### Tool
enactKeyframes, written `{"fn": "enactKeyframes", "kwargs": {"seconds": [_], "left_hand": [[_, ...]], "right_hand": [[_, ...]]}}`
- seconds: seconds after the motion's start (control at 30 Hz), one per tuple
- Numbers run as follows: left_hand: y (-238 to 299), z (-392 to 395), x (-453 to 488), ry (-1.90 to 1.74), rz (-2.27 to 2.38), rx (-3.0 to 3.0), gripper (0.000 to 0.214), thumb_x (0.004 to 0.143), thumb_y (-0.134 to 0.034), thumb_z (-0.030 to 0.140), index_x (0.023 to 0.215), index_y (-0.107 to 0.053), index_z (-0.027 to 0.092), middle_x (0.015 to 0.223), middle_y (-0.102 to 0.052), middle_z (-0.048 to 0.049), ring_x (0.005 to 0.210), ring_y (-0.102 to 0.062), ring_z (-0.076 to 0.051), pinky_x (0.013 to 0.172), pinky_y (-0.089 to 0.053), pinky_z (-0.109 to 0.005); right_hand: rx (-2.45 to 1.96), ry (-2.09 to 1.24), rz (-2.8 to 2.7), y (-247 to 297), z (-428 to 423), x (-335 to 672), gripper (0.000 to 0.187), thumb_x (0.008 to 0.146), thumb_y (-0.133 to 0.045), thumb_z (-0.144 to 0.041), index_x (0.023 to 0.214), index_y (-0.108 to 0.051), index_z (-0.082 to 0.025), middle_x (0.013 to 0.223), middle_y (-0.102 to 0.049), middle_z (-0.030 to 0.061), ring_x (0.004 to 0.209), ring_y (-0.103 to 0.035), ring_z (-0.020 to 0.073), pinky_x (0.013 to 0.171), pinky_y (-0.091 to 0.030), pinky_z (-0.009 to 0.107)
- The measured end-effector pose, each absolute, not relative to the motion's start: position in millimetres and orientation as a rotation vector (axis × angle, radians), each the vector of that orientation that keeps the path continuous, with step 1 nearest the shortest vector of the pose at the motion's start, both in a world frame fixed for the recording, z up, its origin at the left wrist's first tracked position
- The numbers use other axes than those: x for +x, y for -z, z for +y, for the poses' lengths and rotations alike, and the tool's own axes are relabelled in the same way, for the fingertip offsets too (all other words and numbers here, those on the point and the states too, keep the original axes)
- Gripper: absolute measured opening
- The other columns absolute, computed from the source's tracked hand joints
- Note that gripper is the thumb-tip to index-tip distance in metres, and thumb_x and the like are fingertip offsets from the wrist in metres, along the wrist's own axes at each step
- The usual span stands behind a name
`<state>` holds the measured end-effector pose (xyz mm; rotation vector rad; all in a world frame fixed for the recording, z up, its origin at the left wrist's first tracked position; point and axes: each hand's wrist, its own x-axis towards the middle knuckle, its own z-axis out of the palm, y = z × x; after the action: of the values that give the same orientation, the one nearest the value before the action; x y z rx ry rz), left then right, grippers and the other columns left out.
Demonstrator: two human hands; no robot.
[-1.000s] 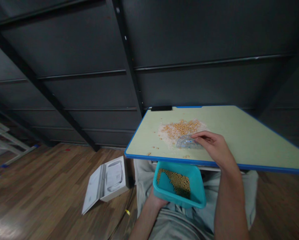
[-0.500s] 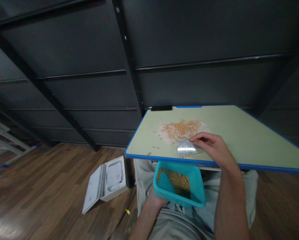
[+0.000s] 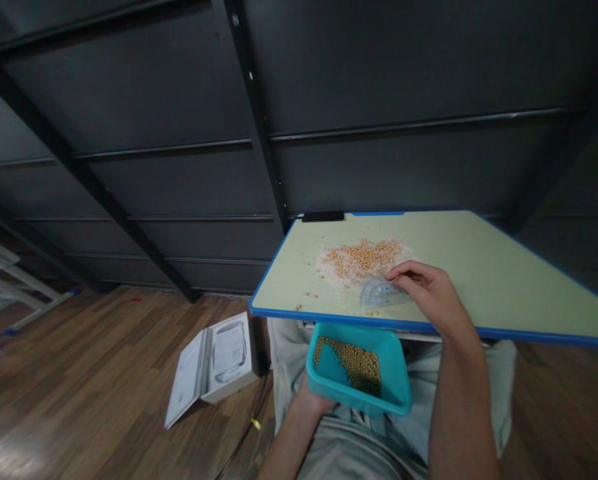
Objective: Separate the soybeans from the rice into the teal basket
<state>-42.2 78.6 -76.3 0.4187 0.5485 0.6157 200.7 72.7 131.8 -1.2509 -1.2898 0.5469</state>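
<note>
My right hand [image 3: 426, 293] rests on the pale green table [image 3: 479, 267], its fingers pinched on a clear plastic protractor [image 3: 379, 293] lying flat near the front edge. Just beyond it lies a heap of yellow beans mixed with white rice [image 3: 363, 259]. A few stray beans [image 3: 309, 293] are scattered to the left. Below the table edge, my left hand [image 3: 311, 402] holds a teal plastic tub [image 3: 393, 387] from underneath; its fingers are hidden. The tub has yellow beans [image 3: 353, 363] in it and sits over my lap.
A black phone-like slab [image 3: 323, 216] lies at the table's far left corner. An open white box [image 3: 213, 363] lies on the wooden floor to the left, with a cable beside it. Dark metal panels and beams form the wall behind.
My right hand has drawn the protractor from the heap toward the table's front edge, then shifted it slightly back and laid it flat. The tub and my left hand have stayed put.
</note>
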Motion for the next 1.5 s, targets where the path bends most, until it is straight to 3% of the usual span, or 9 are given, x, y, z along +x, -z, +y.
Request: {"fn": "enactKeyframes", "kwargs": {"seconds": [0.2, 0.4, 0.53, 0.8, 1.07, 1.33, 1.5], "left_hand": [[71, 78, -43, -0.611, 0.34, 0.526, 0.056, 0.095, -0.03, 0.05, 0.088, -0.079, 0.024, 0.107, -0.084, -0.0077, 0.129, -0.064, -0.033, 0.111, -0.046, -0.059], [68, 76, -45, -0.611, 0.183, 0.564, 0.047, 0.097, -0.042, 0.05, 0.104, -0.084, 0.03, 0.13, -0.082, -0.0024, 0.15, -0.053, -0.029, 0.13, -0.028, -0.055], [69, 76, -48, -0.608, 0.178, 0.568, 0.045, 0.098, -0.044, 0.05, 0.107, -0.084, 0.032, 0.136, -0.08, -0.0012, 0.154, -0.048, -0.027, 0.134, -0.022, -0.054], [72, 77, -45, -0.615, 0.206, 0.568, 0.053, 0.098, -0.035, 0.045, 0.101, -0.083, 0.023, 0.129, -0.082, -0.0066, 0.147, -0.054, -0.035, 0.123, -0.035, -0.061], [71, 76, -42, -0.623, 0.259, 0.549, 0.05, 0.096, -0.043, 0.054, 0.1, -0.084, 0.027, 0.137, -0.078, -0.0064, 0.15, -0.053, -0.032, 0.132, -0.026, -0.057], [78, 77, -42, -0.651, 0.318, 0.554, 0.06, 0.098, -0.03, 0.049, 0.089, -0.082, 0.02, 0.113, -0.084, -0.0122, 0.136, -0.061, -0.037, 0.114, -0.045, -0.063], [69, 76, -41, -0.649, 0.265, 0.598, 0.052, 0.096, -0.037, 0.047, 0.092, -0.082, 0.022, 0.119, -0.083, -0.0096, 0.136, -0.062, -0.034, 0.116, -0.044, -0.058]], "right_hand": [[-1.285, -0.546, -1.312, -131, 73, 201, 0.012, 0.077, -0.07, -0.031, 0.074, -0.078, -0.022, 0.078, -0.078, 0.005, 0.075, -0.07, 0.0223, 0.072, -0.054, 0.037], [-1.256, -0.539, -1.306, -132, 71, 200, 0.011, 0.077, -0.07, -0.03, 0.075, -0.079, -0.023, 0.08, -0.079, 0.0045, 0.077, -0.071, 0.0224, 0.073, -0.055, 0.036], [-1.272, -0.489, -1.247, -129, 74, 201, 0.012, 0.076, -0.068, -0.029, 0.073, -0.078, -0.024, 0.079, -0.079, 0.0043, 0.077, -0.072, 0.0225, 0.075, -0.055, 0.038], [-1.308, -0.427, -1.244, -127, 76, 203, 0.013, 0.076, -0.063, -0.025, 0.07, -0.075, -0.024, 0.076, -0.077, 0.0037, 0.076, -0.07, 0.0216, 0.071, -0.052, 0.036], [-1.327, -0.406, -1.241, -126, 77, 203, 0.014, 0.076, -0.064, -0.03, 0.069, -0.074, -0.023, 0.075, -0.077, 0.0046, 0.075, -0.07, 0.0234, 0.071, -0.052, 0.037], [-1.314, -0.43, -1.276, -129, 75, 202, 0.014, 0.076, -0.064, -0.028, 0.067, -0.073, -0.023, 0.073, -0.076, 0.0039, 0.074, -0.069, 0.0226, 0.07, -0.052, 0.036], [-1.276, -0.479, -1.276, -131, 72, 200, 0.011, 0.078, -0.069, -0.029, 0.073, -0.077, -0.023, 0.079, -0.079, 0.0049, 0.078, -0.072, 0.0232, 0.074, -0.055, 0.037]]}}
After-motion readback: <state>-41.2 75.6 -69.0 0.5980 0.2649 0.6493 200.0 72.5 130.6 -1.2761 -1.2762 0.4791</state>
